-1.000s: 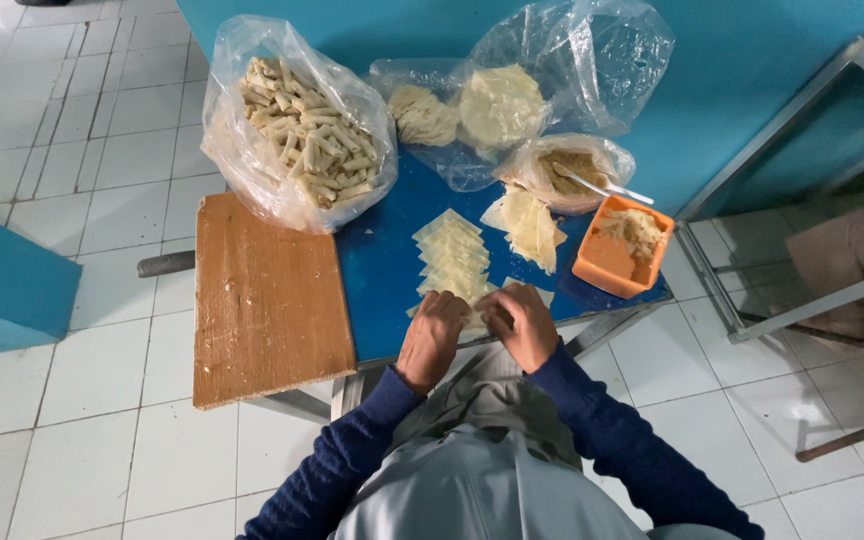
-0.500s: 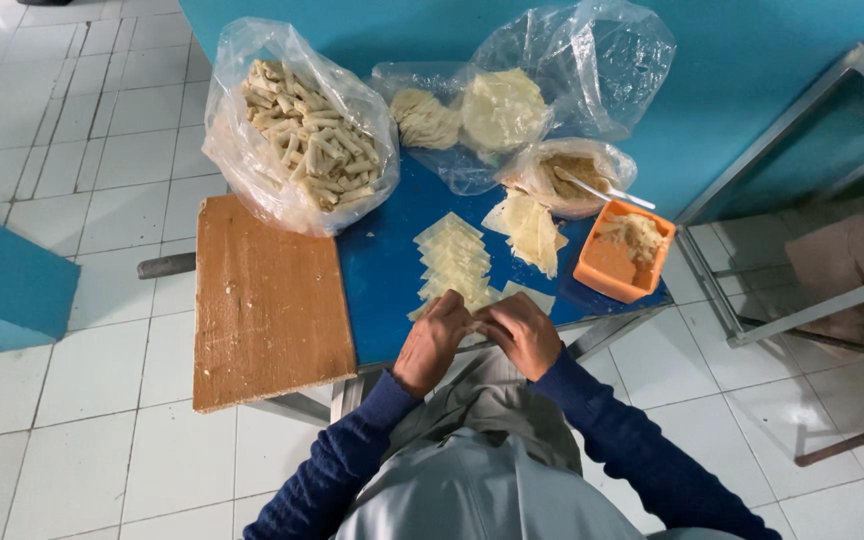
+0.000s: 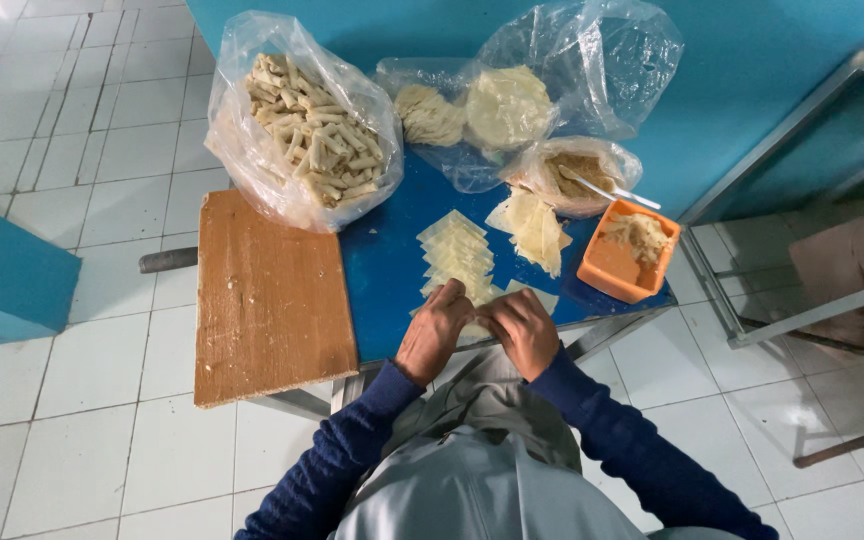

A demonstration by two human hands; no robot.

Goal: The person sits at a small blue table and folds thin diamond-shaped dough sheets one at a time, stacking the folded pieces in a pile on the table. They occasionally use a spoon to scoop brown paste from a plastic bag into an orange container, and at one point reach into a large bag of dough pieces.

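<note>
My left hand [image 3: 434, 331] and my right hand [image 3: 519, 328] rest side by side at the near edge of the blue table [image 3: 384, 280], fingers curled over a pale dough wrapper that is mostly hidden beneath them. A row of overlapping square wrappers [image 3: 457, 255] runs away from my hands across the table. A loose pile of wrappers [image 3: 532, 226] lies to its right. An orange tub of shredded filling [image 3: 628, 250] stands at the table's right edge. A clear bag full of finished rolls [image 3: 310, 127] sits at the back left.
A brown wooden board [image 3: 267, 295] covers the table's left part. Clear bags of round wrappers [image 3: 507, 104] and a bag of filling with a spoon [image 3: 577, 175] lean against the blue wall. A metal frame [image 3: 802, 210] stands at right on the white tiled floor.
Both hands have stayed together over the wrapper at the table's near edge, shifting their fingers only slightly. Nothing else has moved.
</note>
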